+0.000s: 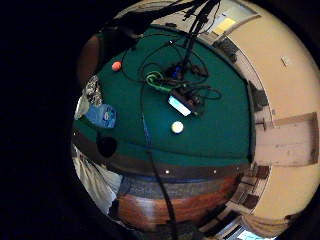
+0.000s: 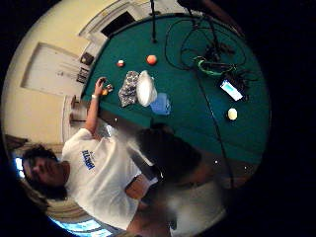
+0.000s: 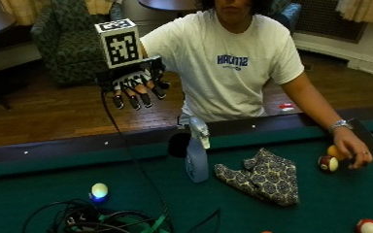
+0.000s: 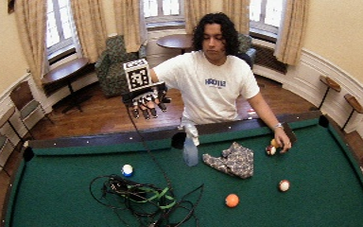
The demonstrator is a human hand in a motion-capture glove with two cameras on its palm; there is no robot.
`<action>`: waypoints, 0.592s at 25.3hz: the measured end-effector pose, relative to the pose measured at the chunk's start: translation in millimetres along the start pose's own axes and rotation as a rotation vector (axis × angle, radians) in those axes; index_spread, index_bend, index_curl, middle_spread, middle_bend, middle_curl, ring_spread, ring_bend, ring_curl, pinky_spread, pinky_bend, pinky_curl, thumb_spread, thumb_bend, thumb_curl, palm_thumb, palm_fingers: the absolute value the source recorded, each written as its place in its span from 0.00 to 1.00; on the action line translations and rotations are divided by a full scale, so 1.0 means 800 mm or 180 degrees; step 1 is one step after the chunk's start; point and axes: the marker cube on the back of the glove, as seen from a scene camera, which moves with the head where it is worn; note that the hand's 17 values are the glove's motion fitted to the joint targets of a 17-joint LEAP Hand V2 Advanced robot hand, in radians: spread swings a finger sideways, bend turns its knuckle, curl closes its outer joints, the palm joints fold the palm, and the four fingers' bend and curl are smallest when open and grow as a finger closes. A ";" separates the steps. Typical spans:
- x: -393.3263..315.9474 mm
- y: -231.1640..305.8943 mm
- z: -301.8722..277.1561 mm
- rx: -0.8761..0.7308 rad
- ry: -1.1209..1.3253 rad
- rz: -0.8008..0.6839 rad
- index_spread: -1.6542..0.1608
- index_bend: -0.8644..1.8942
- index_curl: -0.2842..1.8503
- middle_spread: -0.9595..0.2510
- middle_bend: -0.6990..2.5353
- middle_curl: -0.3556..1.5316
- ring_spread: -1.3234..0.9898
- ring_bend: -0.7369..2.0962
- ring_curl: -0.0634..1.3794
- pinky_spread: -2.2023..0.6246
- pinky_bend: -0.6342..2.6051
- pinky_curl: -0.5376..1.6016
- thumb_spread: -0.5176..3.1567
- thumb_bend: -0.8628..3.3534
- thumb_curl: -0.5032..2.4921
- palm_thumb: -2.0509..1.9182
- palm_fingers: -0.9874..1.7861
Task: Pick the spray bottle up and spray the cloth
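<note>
Game room: green pool table [image 4: 332, 189], billiard balls [image 4: 232, 200], curtained windows [image 4: 159, 12].

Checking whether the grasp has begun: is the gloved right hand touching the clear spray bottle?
Apart. Outside view: gloved right hand is raised above the clear spray bottle.

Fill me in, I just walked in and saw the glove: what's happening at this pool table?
A person stands at the green pool table, their gloved right hand raised in the air with fingers spread, holding nothing. The spray bottle stands upright on the felt near the rail, untouched, with the patterned cloth lying crumpled beside it. Their bare hand rests on the table by two billiard balls. Nothing has been picked up yet.
</note>
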 end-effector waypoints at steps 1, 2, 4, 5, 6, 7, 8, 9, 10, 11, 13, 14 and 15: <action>0.000 0.001 0.003 0.0006 -0.0006 -0.0003 0.66 0.37 0.22 0.71 0.27 0.29 0.53 0.39 0.19 0.86 0.34 0.37 0.40 0.21 0.23 0.59 0.49; 0.000 0.002 0.007 0.0009 -0.0012 -0.0005 0.66 0.37 0.22 0.71 0.27 0.29 0.53 0.39 0.19 0.86 0.34 0.37 0.40 0.21 0.23 0.59 0.49; 0.001 0.004 0.016 0.0011 -0.0027 0.0002 0.66 0.37 0.22 0.71 0.27 0.30 0.53 0.39 0.19 0.86 0.34 0.38 0.40 0.21 0.23 0.59 0.49; 0.001 0.005 0.021 0.0012 -0.0037 0.0009 0.66 0.37 0.22 0.71 0.27 0.30 0.53 0.39 0.19 0.86 0.34 0.38 0.41 0.20 0.23 0.59 0.49; 0.000 0.007 0.028 0.0011 -0.0049 0.0015 0.66 0.37 0.23 0.71 0.27 0.30 0.53 0.39 0.19 0.86 0.34 0.38 0.41 0.20 0.24 0.59 0.49; 0.000 0.009 0.035 0.0006 -0.0064 0.0019 0.66 0.37 0.23 0.71 0.27 0.30 0.53 0.39 0.20 0.86 0.34 0.38 0.41 0.20 0.24 0.59 0.49; 0.000 0.011 0.042 -0.0005 -0.0080 0.0019 0.66 0.37 0.23 0.71 0.27 0.31 0.53 0.39 0.20 0.86 0.34 0.38 0.41 0.20 0.24 0.59 0.49; 0.000 0.012 0.050 -0.0021 -0.0097 0.0019 0.66 0.37 0.23 0.71 0.27 0.31 0.53 0.39 0.20 0.86 0.34 0.38 0.41 0.20 0.24 0.59 0.49; 0.000 0.014 0.058 -0.0038 -0.0113 0.0019 0.66 0.37 0.23 0.71 0.27 0.31 0.53 0.39 0.20 0.86 0.34 0.38 0.41 0.20 0.24 0.59 0.48; 0.000 0.016 0.065 -0.0055 -0.0128 0.0020 0.66 0.36 0.23 0.71 0.27 0.31 0.53 0.39 0.20 0.86 0.34 0.38 0.41 0.20 0.24 0.59 0.48; 0.001 0.019 0.078 -0.0083 -0.0152 0.0027 0.66 0.36 0.23 0.71 0.27 0.31 0.53 0.39 0.20 0.86 0.34 0.39 0.41 0.20 0.24 0.59 0.48; 0.002 0.020 0.084 -0.0094 -0.0165 0.0033 0.66 0.36 0.23 0.71 0.27 0.32 0.53 0.39 0.21 0.86 0.34 0.39 0.41 0.20 0.24 0.59 0.48; 0.002 0.021 0.090 -0.0104 -0.0181 0.0041 0.66 0.36 0.23 0.71 0.27 0.32 0.53 0.39 0.21 0.86 0.34 0.39 0.41 0.20 0.25 0.59 0.48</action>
